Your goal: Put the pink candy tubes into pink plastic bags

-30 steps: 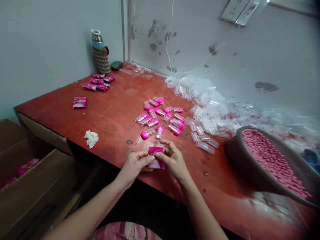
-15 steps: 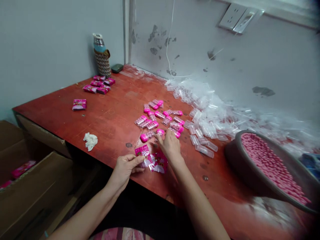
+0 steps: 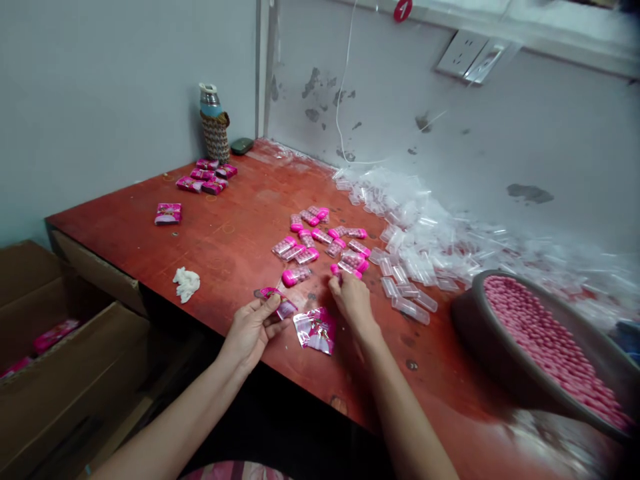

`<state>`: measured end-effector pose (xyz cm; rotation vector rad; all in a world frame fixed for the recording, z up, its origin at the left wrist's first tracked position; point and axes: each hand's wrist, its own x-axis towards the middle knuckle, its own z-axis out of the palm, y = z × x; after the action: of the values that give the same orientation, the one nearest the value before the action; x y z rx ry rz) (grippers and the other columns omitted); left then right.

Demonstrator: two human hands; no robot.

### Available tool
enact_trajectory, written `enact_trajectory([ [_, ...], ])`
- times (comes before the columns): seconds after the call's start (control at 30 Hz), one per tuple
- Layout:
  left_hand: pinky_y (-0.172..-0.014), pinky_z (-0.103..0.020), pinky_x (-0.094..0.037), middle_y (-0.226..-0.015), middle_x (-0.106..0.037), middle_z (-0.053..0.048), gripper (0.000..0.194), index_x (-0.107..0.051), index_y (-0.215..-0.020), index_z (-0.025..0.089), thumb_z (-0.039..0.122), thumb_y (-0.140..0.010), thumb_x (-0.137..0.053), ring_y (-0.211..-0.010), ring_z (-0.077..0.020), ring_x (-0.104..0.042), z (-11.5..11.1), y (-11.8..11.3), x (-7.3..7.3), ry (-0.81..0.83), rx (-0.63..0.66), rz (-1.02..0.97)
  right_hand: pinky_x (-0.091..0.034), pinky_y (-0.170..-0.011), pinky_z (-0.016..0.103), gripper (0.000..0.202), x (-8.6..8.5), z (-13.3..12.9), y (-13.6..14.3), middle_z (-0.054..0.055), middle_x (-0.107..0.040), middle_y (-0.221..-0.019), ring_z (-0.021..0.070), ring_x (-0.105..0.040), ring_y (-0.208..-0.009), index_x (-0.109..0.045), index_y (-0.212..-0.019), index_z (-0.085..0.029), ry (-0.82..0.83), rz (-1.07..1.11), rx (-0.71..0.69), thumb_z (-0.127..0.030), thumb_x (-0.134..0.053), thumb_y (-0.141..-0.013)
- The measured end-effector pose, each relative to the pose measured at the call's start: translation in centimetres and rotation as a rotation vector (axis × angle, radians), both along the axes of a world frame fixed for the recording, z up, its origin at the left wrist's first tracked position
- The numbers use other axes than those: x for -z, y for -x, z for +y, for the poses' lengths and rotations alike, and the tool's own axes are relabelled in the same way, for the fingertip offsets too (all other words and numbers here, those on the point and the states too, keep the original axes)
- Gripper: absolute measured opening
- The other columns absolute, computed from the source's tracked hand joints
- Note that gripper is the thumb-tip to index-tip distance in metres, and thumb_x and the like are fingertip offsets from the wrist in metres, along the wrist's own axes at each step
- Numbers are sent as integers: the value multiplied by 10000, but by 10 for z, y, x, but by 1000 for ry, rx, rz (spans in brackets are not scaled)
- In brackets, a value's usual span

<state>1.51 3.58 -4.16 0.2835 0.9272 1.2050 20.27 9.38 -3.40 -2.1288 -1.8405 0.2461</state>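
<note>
My left hand (image 3: 253, 331) pinches a pink printed packet (image 3: 281, 303) over the front edge of the red table (image 3: 240, 233). My right hand (image 3: 353, 300) is closed at the near side of the pink-capped tubes (image 3: 300, 253); its fingertips touch or nearly touch a tube there, and what they grip is too small to make out. Between my hands a flat pink packet (image 3: 316, 330) lies on the table. One filled tube with a pink cap (image 3: 296, 276) lies just behind the held packet.
Clear empty tubes (image 3: 420, 233) are heaped along the wall. A grey basin (image 3: 465, 320) of pink beads stands right. Finished-looking pink packs (image 3: 203, 175) lie near a bottle (image 3: 215, 130). White crumpled tissue (image 3: 187, 285) lies front left, beside cardboard boxes (image 3: 90, 360).
My right hand has moved slightly right, away from the lone tube. The packet in my left hand is now tilted and apart from the flat one. The view has shifted a little.
</note>
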Motion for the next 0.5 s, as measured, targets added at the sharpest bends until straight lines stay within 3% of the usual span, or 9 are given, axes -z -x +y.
enact_trajectory([
  [0.07,-567,-249,-543,-719,-652,-76,86,-591,-776,84,151,-721,-601,-657,-159,-631,1,-3,-3,5,-1,-16,-428,-592,274,291,-1,-17,-2,80,-625,-765,185,-590,-673,-552,-851,-146,-6,261,-24,-332,-329,-830],
  [0.17,-590,-263,-544,-708,-655,-80,79,-586,-785,85,133,-722,-597,-643,-165,-636,3,-8,-4,24,-8,-54,-399,-439,223,281,-1,-50,3,44,-599,-710,143,-556,-541,-514,-842,-157,82,1010,-70,-398,-369,-820],
  [0.23,-579,-261,-544,-693,-655,-72,82,-582,-785,92,134,-718,-603,-621,-159,-635,4,-12,-2,31,-19,-80,-366,-392,199,257,0,-73,10,31,-584,-694,121,-527,-505,-515,-833,-159,143,1340,-70,-402,-437,-799],
  [0.33,-548,-252,-543,-678,-650,-48,93,-575,-768,107,152,-703,-625,-599,-146,-629,3,-18,0,40,-47,-106,-380,-422,194,256,1,-99,20,7,-553,-671,102,-495,-516,-554,-867,-167,101,1372,-46,-391,-442,-817],
  [0.43,-541,-253,-543,-659,-643,-36,94,-570,-743,112,164,-698,-633,-587,-140,-623,1,-25,-1,54,-58,-112,-418,-486,227,334,0,-113,26,0,-538,-674,114,-492,-548,-565,-1010,-198,37,1224,-62,-390,-333,-866],
  [0.5,-543,-264,-542,-658,-644,-43,91,-572,-742,109,171,-705,-627,-583,-146,-623,0,-29,-2,51,-52,-113,-444,-544,257,339,-2,-118,29,10,-552,-736,135,-518,-618,-534,-1110,-230,-60,1074,-79,-374,-356,-860],
])
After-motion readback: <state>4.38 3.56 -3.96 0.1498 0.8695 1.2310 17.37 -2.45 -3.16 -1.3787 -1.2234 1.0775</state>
